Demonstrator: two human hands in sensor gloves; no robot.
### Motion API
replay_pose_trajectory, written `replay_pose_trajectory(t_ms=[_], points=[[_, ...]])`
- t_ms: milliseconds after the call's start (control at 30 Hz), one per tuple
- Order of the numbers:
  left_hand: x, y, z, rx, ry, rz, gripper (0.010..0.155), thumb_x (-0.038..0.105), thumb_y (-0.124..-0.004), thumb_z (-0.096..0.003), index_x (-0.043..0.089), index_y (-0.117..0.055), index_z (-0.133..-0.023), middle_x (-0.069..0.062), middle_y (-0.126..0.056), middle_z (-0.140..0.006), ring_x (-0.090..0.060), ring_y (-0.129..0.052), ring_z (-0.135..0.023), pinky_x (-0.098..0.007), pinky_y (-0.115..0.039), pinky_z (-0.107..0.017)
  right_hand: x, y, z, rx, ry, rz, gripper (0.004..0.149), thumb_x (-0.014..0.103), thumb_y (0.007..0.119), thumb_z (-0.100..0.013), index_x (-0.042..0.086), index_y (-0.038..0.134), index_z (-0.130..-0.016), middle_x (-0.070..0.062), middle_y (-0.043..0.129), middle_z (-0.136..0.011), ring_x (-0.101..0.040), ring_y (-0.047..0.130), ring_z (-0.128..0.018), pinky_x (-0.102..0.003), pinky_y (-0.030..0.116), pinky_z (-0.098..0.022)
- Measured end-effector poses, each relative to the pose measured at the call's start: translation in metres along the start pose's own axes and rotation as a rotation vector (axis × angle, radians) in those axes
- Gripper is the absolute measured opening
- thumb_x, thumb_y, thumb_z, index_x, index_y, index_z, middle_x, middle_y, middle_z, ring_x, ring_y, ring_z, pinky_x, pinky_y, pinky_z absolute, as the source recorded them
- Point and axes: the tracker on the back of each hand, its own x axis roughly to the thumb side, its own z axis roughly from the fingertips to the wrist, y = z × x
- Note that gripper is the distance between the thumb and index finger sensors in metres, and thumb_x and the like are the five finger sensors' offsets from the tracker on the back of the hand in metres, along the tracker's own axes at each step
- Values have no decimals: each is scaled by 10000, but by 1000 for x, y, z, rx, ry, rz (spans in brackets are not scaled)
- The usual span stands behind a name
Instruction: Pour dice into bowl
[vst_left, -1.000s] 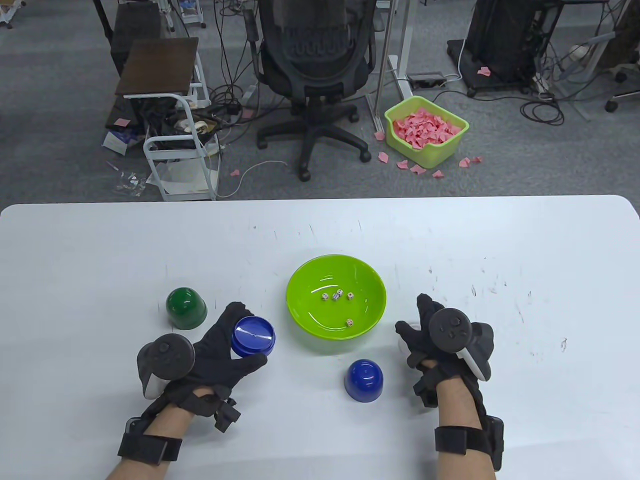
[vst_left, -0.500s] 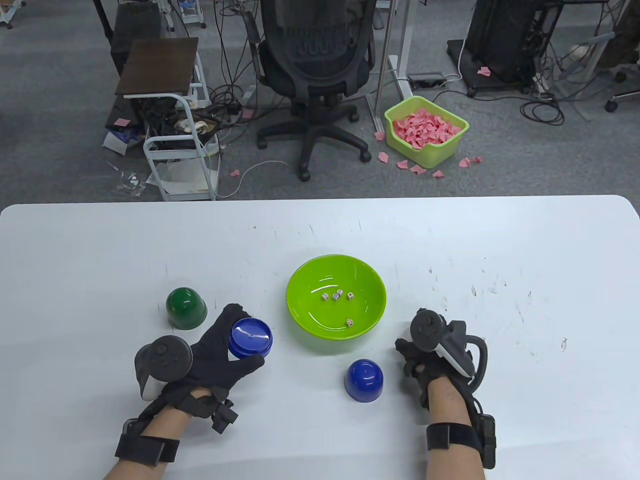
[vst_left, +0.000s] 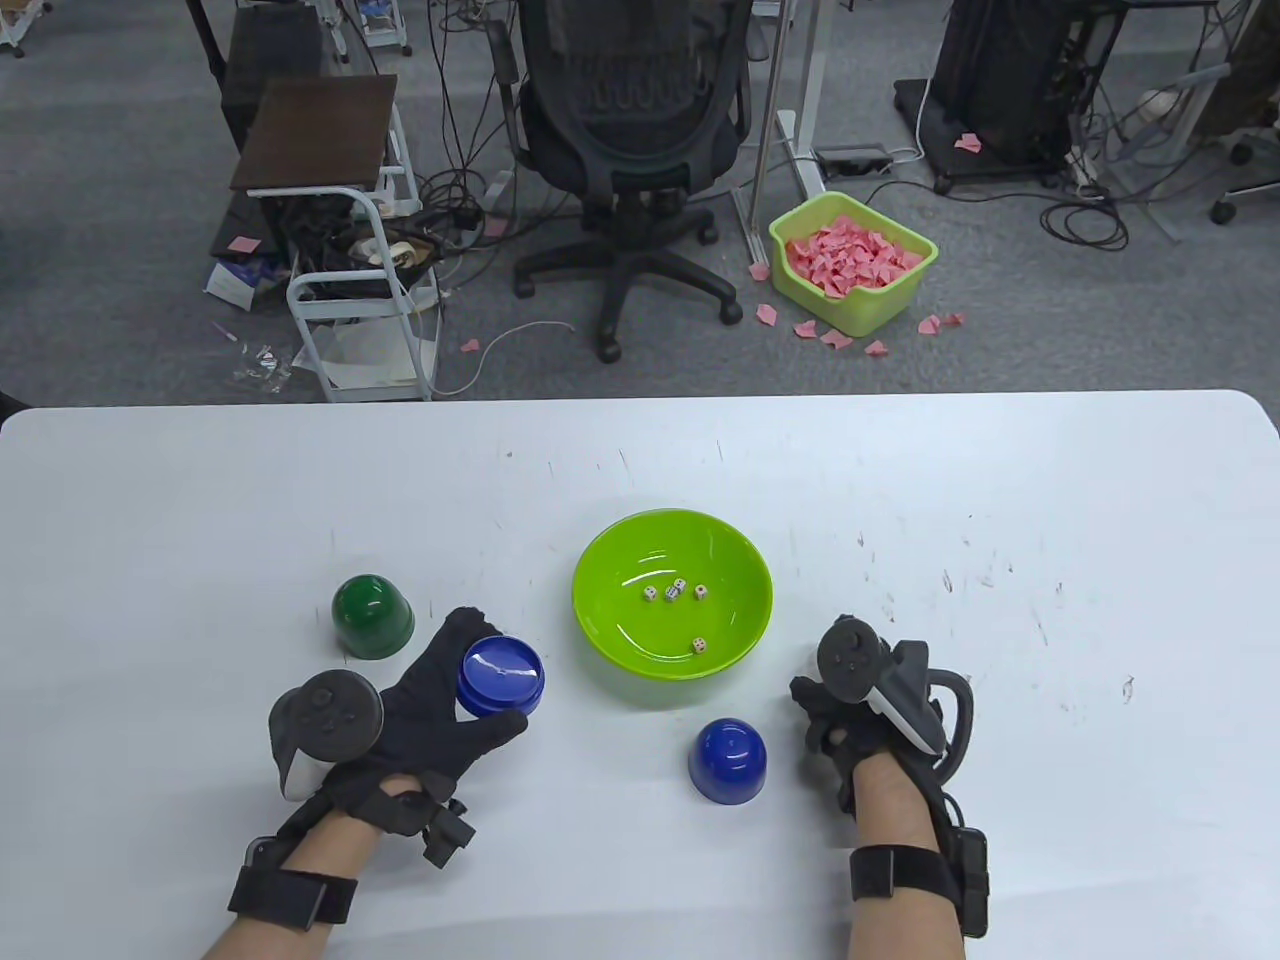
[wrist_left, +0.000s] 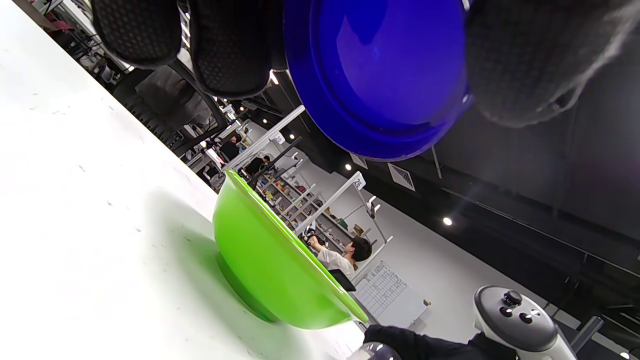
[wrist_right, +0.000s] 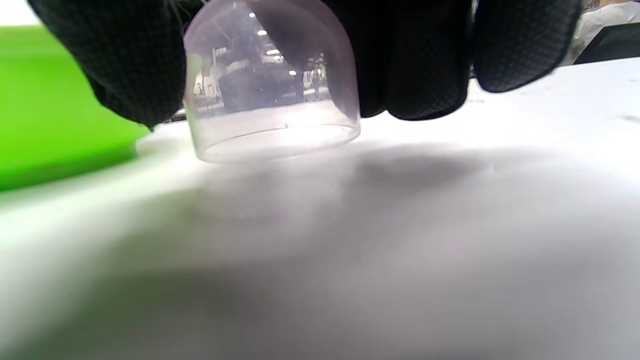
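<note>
Left hand: the left hand (vst_left: 435, 705) came in from the bottom edge at about 7 o'clock of the bowl, palm turned up-ish toward the bowl, and it gripped a blue lid (vst_left: 501, 677). Fingers (wrist_left: 230, 47) wrapped the far rim, thumb on the near side, tracker (vst_left: 325, 712) sitting on the back of the hand.

Blue lid: it was held off the table, face tilted toward the camera in the table view. In the left wrist view you saw its underside (wrist_left: 380, 75) hanging above the white table (vst_left: 200, 520).

Right hand: the right hand (vst_left: 850, 715) sat at roughly 4 o'clock of the bowl, knuckles rolled over so the tracker (vst_left: 880, 680) pointed up and left. It was curled around a clear dome cup (wrist_right: 272, 90), mouth down. The rim looked like it was just at the tabletop, but the wrist view was too blurry to say if it touched.

Bowl: the green bowl (vst_left: 672, 600) stood mid-table between the two hands.

Dice: five dice (vst_left: 673, 592) were in the bowl, four bunched near the middle and one alone at 5 o'clock of them.

Other cups: a green cup (vst_left: 372, 615) was upside down at 9 o'clock of the bowl, just beyond the left hand. A blue cup (vst_left: 729, 760) was upside down at 5 o'clock, near the right hand but apart from it.
</note>
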Motion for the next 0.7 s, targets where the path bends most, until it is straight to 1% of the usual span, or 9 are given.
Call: replay_pose_trajectory(t_ms=[133, 300, 367, 500, 700], points=[[1, -2, -1, -9, -4, -7, 1047, 651, -899, -369, 200, -300, -1100, -123, -582, -1117, -341, -788, -914, -607, -675, -715, 4, -15, 4, -65, -26, -57, 836, 505, 849, -449, 2, 559, -1050, -324, 793, -945, -556, 825, -722, -708, 694, -551], [1, -3, -1, 0, -4, -7, 1054, 645, -918, -356, 199, -316, -1098, -123, -603, -1109, -334, -804, -903, -600, -686, -711, 22, -37, 12, -179, -121, -130, 833, 528, 831, -454, 0, 569, -1043, -315, 815, -920, -542, 846, -694, -702, 710, -536], [1, -1, -1, 14, -5, -4, 1054, 650, -919, -354, 201, -324, -1098, -121, -614, -1104, -331, -811, -896, -596, -691, -710, 35, -45, 15, -219, -171, -148, 830, 540, 820, -456, -1, 579, -1037, -308, 826, -909, -534, 859, -682, -699, 720, -529], [1, 0, 0, 30, -10, -3, 1053, 657, -920, -350, 201, -334, -1097, -121, -625, -1098, -325, -820, -888, -590, -699, -707, 63, -57, 19, -251, -265, -183, 830, 554, 813, -452, -3, 593, -1028, -300, 849, -890, -525, 873, -669, -692, 731, -522], [1, -3, -1, 18, -15, -22, 1061, 653, -925, -348, 198, -329, -1098, -122, -622, -1099, -328, -819, -888, -591, -699, -705, 110, -74, 27, -266, -405, -229, 829, 564, 806, -452, -9, 611, -1018, -295, 869, -870, -518, 888, -651, -688, 741, -513]])
